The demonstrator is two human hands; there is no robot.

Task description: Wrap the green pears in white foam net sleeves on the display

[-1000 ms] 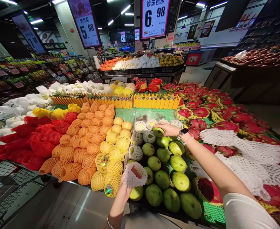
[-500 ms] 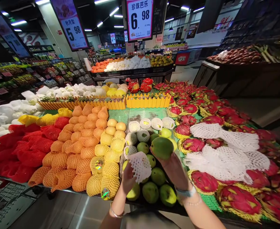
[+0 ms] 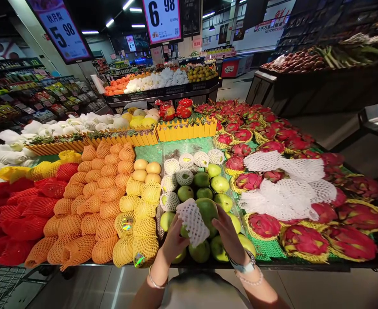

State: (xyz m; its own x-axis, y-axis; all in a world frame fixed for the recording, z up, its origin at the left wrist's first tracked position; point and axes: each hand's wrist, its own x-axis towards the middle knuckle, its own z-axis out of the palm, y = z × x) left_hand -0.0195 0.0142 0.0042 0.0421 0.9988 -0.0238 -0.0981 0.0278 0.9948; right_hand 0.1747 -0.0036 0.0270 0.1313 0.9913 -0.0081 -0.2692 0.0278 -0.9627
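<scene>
My left hand (image 3: 172, 241) grips a white foam net sleeve (image 3: 193, 222) and holds it against a green mango (image 3: 208, 210). My right hand (image 3: 229, 234) cups that mango from the right, fingers wrapped round it, a watch on the wrist. Both hands hover over the pile of bare green mangoes (image 3: 213, 184) at the front of the display. Further back lie several mangoes wrapped in white nets (image 3: 185, 165).
Orange and yellow netted fruit (image 3: 111, 201) fills the stand to the left, red nets (image 3: 18, 214) beyond. Dragon fruit (image 3: 304, 240) and loose white foam nets (image 3: 282, 189) lie right. A yellow fence divider (image 3: 163, 131) crosses the back. A cart (image 3: 5, 283) stands low left.
My right hand picked a green mango from the back of the pile and brought it towards me. It now meets the foam net held in my left hand. The view tilted down.
</scene>
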